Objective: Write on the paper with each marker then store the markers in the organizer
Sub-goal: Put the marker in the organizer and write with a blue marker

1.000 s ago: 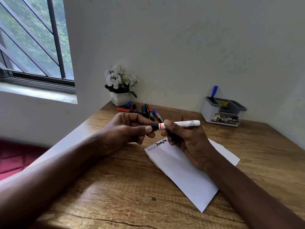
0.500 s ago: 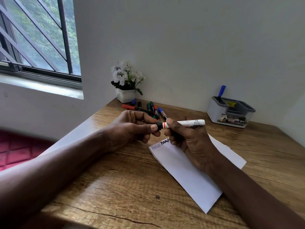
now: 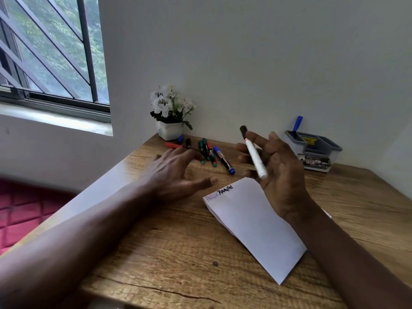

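Although two words already sit on the paper, I judge this job well short of halfway. The left hand [image 3: 176, 172] hovers spread and holding nothing, over the desk [image 3: 156, 253] toward its far left corner; it is blurred, so I cannot tell whether it touches the wood. Just past its fingertips lie the loose markers [image 3: 207, 152], red, green, black and blue, none yet stored. The paper [image 3: 252, 226] lies mid-desk, with one pale blue word and one black word at the corner nearest that hand. Above it the right hand [image 3: 281, 175] is raised, fingers loosely curled round the white marker [image 3: 255, 159], black cap on and pointing up. I take this one as ready to store. At the far right edge, against the wall, stands the organizer [image 3: 316, 150] with a single blue marker [image 3: 297, 124] upright inside.
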The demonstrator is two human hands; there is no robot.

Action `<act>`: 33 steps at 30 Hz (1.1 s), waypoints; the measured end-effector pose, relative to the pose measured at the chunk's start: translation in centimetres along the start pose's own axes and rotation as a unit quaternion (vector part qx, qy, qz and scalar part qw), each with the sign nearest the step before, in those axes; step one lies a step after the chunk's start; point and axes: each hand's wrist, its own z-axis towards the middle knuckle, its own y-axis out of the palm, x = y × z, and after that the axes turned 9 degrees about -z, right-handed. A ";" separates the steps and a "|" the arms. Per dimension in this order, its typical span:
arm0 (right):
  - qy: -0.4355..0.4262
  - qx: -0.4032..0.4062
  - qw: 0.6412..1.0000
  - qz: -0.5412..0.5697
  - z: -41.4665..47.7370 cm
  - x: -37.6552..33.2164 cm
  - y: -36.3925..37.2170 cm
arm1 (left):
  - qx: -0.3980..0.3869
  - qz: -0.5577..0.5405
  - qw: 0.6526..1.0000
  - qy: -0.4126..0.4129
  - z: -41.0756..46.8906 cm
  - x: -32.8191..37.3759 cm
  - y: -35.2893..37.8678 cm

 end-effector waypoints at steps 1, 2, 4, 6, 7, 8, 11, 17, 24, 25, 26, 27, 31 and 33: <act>0.007 0.014 1.000 -0.026 0.1 0.1 0.0 | -0.032 0.024 0.999 -0.016 -0.1 0.2 0.1; 0.010 0.034 0.998 -0.061 0.2 0.2 0.0 | -0.058 0.042 0.997 -0.026 -0.1 0.4 0.2; -0.004 0.077 0.989 -0.125 0.2 0.5 -0.1 | -0.104 0.068 0.991 -0.041 0.0 0.6 0.3; -0.024 0.111 0.980 -0.165 0.2 0.9 -0.5 | -0.146 0.079 0.984 -0.062 0.1 0.6 0.5; -0.030 0.121 0.976 -0.178 0.3 1.0 -0.8 | -0.160 0.078 0.981 -0.073 0.1 0.6 0.5; -0.037 0.128 0.973 -0.187 0.3 1.1 -0.9 | -0.169 0.077 0.979 -0.080 0.2 0.6 0.5; -0.059 0.147 0.965 -0.208 0.6 1.3 -1.3 | -0.182 0.081 0.976 -0.087 0.4 0.6 0.5; -0.074 0.212 0.954 -0.198 3.0 0.2 -2.9 | -0.184 0.098 0.975 -0.079 0.6 0.1 0.8; -0.135 0.337 0.862 -0.354 10.2 -3.9 -9.9 | -0.171 0.097 0.978 -0.066 0.8 0.0 0.9; -0.134 0.341 0.847 -0.386 11.1 -4.2 -10.7 | -0.166 0.098 0.979 -0.062 0.9 0.0 0.9; -0.134 0.336 0.832 -0.420 11.8 -4.3 -11.6 | -0.160 0.098 0.980 -0.059 0.9 0.1 0.8; -0.135 0.325 0.819 -0.454 12.4 -4.2 -12.2 | -0.156 0.098 0.981 -0.057 0.8 0.1 0.8; -0.149 0.304 0.797 -0.500 14.8 -3.8 -13.4 | -0.157 0.100 0.981 -0.053 0.8 0.1 0.8; -0.152 0.316 0.800 -0.487 16.1 -3.6 -13.3 | -0.156 0.104 0.981 -0.051 0.9 0.0 0.8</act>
